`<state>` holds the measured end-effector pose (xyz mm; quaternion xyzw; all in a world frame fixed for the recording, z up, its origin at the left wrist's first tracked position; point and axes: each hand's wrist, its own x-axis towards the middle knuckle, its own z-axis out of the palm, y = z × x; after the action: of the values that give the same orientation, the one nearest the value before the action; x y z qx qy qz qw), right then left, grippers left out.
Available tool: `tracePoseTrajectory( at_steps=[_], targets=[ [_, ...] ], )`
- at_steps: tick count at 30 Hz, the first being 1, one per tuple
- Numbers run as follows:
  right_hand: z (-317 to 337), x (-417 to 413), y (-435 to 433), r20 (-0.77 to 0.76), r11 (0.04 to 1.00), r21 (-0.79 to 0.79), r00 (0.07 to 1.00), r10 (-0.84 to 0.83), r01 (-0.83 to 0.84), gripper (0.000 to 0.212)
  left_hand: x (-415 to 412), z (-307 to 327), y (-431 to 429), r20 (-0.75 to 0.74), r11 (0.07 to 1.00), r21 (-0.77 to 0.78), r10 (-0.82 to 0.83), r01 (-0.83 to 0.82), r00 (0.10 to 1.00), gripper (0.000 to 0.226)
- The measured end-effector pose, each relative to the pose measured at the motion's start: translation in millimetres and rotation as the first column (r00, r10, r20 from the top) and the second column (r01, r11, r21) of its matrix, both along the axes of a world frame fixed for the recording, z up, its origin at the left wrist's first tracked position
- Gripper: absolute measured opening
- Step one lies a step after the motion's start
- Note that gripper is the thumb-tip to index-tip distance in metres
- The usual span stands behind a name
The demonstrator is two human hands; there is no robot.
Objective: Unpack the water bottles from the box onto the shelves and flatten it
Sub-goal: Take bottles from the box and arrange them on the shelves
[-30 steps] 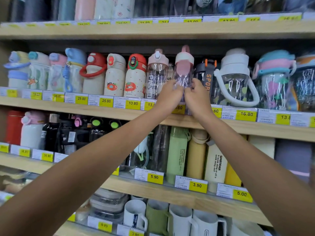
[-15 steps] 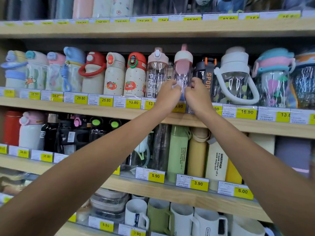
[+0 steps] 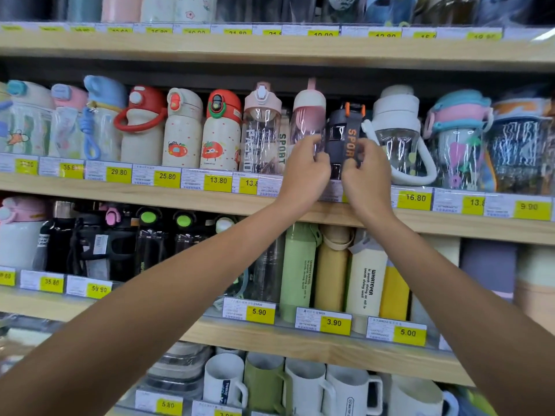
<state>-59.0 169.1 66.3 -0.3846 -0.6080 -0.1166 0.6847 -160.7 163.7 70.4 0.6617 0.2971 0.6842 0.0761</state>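
A dark sport bottle [image 3: 341, 136] with an orange strap stands on the middle shelf [image 3: 192, 198], between a pink clear bottle [image 3: 307, 121] and a white-lidded clear bottle [image 3: 396, 127]. My left hand [image 3: 306, 174] grips the dark bottle's left side, its fingers wedged against the pink bottle. On the right side, my right hand [image 3: 365, 175] curls its fingers over the orange strap. The bottle's lower part is hidden behind both hands. No box is in view.
Several children's bottles fill the middle shelf to the left and right. The shelf below [image 3: 270, 340] holds black, green, yellow and white bottles. Mugs [image 3: 348, 391] stand on the lowest shelf. Yellow price tags line every shelf edge.
Both hands have let go of the pink clear bottle and moved right onto the dark sport bottle. The pink bottle now stands on the shelf.
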Motion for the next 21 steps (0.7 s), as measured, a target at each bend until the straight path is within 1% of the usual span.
tracePoseTrajectory(
  at_steps=[2, 4, 7, 9, 11, 13, 16, 18, 21],
  targets=[
    [-2, 2, -2, 0.034, 1.0, -0.009, 0.999, -0.004, 0.005, 0.023, 8, 1, 1, -0.018, 1.0, 0.01, 0.016, -0.016, 1.0, 0.03],
    [-3, 3, -3, 0.026, 0.999, -0.034, 0.999, -0.034, 0.035, 0.018, 14, 4, 0, -0.038, 0.999, -0.043, 0.012, -0.014, 0.999, 0.026],
    [-4, 3, -4, 0.031, 0.994, -0.093, 0.998, -0.059, 0.061, 0.02, 19, 6, 1, -0.05, 0.993, -0.117, 0.01, -0.016, 0.999, 0.028],
    [-2, 3, -3, 0.085, 0.983, -0.156, 0.993, -0.087, 0.1, 0.02, 19, 5, 0, -0.068, 0.991, -0.132, 0.018, -0.027, 0.998, 0.023],
    [2, 1, -2, 0.155, 0.965, -0.217, 0.981, -0.114, 0.146, 0.023, 17, 7, -4, -0.081, 0.987, -0.157, 0.026, -0.038, 0.996, 0.031],
    [7, -1, -2, 0.196, 0.955, -0.248, 0.974, -0.112, 0.16, 0.026, 16, 13, -10, -0.101, 0.98, -0.198, -0.011, -0.009, 0.995, 0.038],
    [10, -2, -2, 0.191, 0.943, -0.288, 0.975, -0.114, 0.166, 0.033, 16, 24, -13, -0.103, 0.956, -0.288, -0.089, 0.056, 0.991, 0.046],
    [11, -2, -2, 0.211, 0.928, -0.312, 0.967, -0.141, 0.203, 0.034, 15, 28, -12, -0.149, 0.94, -0.333, -0.133, 0.076, 0.98, 0.044],
    [14, 0, 1, 0.216, 0.916, -0.335, 0.965, -0.152, 0.219, 0.032, 14, 31, -9, -0.129, 0.909, -0.401, -0.181, 0.115, 0.975, 0.035]
  ],
)
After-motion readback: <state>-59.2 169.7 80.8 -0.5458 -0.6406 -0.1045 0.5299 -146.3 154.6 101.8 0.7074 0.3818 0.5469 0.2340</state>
